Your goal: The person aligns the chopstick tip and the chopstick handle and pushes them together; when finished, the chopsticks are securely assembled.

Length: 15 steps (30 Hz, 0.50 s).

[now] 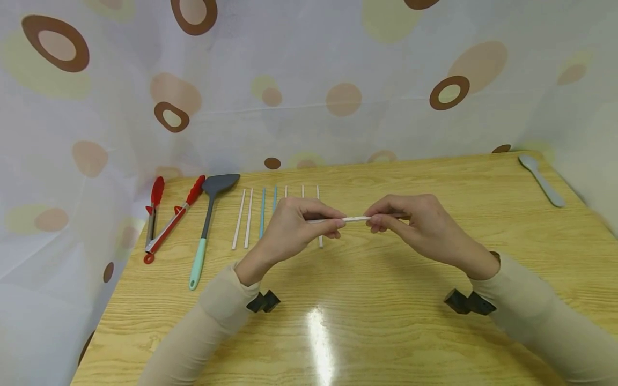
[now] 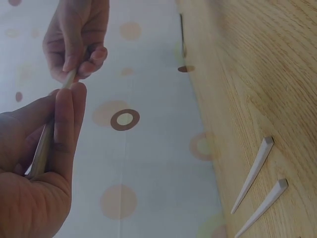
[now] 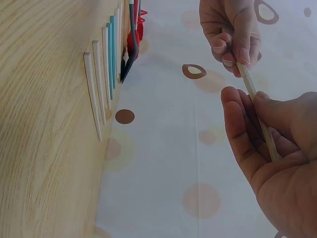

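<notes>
A white chopstick (image 1: 355,219) is held level above the table between both hands. My left hand (image 1: 299,225) pinches one part of it between thumb and fingers, and my right hand (image 1: 420,222) pinches the other part. Only a short middle stretch shows between the fingertips in the head view; fingers cover much of the rest. Behind and below the left hand, several chopsticks lie in a row on the table: a white one (image 1: 248,220), a blue one (image 1: 263,212) and others, some partly hidden by that hand. In the right wrist view the row's white chopstick (image 3: 92,94) shows fully.
Red-tipped tongs (image 1: 166,225) lie spread at the table's left, beside a dark grey spatula (image 1: 207,214) with a mint handle. A pale grey spoon-like utensil (image 1: 543,182) lies at the far right corner. A spotted curtain (image 1: 299,64) hangs behind the wooden table (image 1: 386,332).
</notes>
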Motion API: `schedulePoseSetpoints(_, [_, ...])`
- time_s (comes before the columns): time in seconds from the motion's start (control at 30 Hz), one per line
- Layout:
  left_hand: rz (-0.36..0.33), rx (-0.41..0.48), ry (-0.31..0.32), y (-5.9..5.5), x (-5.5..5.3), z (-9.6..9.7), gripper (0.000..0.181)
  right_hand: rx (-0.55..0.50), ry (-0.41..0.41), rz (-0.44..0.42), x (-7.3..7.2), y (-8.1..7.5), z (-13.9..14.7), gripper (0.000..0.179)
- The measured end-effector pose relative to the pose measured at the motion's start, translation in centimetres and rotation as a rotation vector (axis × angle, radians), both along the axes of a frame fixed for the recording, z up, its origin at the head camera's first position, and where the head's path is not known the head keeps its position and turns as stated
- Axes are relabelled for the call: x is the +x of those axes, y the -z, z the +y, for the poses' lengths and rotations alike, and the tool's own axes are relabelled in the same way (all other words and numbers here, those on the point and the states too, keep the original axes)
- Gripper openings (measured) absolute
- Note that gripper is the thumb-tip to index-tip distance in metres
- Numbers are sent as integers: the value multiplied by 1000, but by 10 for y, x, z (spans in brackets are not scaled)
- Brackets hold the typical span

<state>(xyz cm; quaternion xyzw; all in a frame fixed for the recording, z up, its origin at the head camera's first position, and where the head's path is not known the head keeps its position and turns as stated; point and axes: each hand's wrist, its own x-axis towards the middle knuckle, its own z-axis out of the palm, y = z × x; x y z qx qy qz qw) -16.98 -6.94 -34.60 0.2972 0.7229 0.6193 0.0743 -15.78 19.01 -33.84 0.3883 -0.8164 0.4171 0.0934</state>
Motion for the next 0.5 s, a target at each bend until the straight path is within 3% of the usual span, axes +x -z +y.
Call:
schedulePoseSetpoints(0.37, [34, -2, -10, 2, 0, 2, 10, -29, 7, -11, 1, 4, -4, 17])
schedulePoseSetpoints(0.5, [48, 15, -13, 3, 1, 4, 10, -26, 24, 25, 1, 5, -4, 19])
